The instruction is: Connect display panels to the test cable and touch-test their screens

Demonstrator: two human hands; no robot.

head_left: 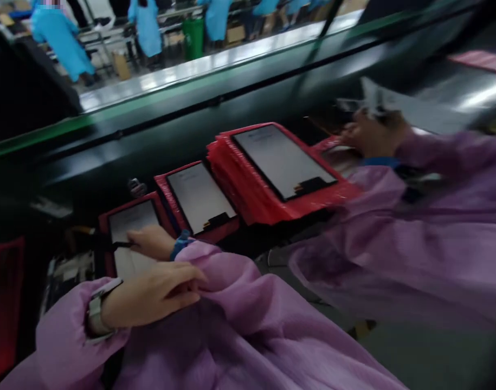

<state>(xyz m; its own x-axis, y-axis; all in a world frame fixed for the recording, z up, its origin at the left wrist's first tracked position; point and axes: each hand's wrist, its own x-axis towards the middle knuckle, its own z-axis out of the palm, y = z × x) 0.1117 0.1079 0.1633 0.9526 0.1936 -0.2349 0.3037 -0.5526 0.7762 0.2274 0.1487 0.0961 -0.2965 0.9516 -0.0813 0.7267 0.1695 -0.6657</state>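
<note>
My right hand (pixel 153 241), with a blue band at its wrist, is closed around a slim dark tool (pixel 123 245), whose exact kind I cannot make out. The hand is above a flat display panel (pixel 136 216) with a pale face and dark border, lying on red wrapping. My left hand (pixel 156 295), wearing a watch (pixel 99 314), crosses in front of my right forearm. Its curled fingers and thumb pinch toward the purple sleeve (pixel 219 265) of my right arm; their tips are partly blurred.
A second panel (pixel 201 197) lies to the right, beside a taller stack of red sheets (pixel 248 189) with another panel (pixel 286 162) on top. At right, a co-worker's hands (pixel 373 132) hold something white. A dark conveyor (pixel 182 127) runs behind; people in blue stand beyond.
</note>
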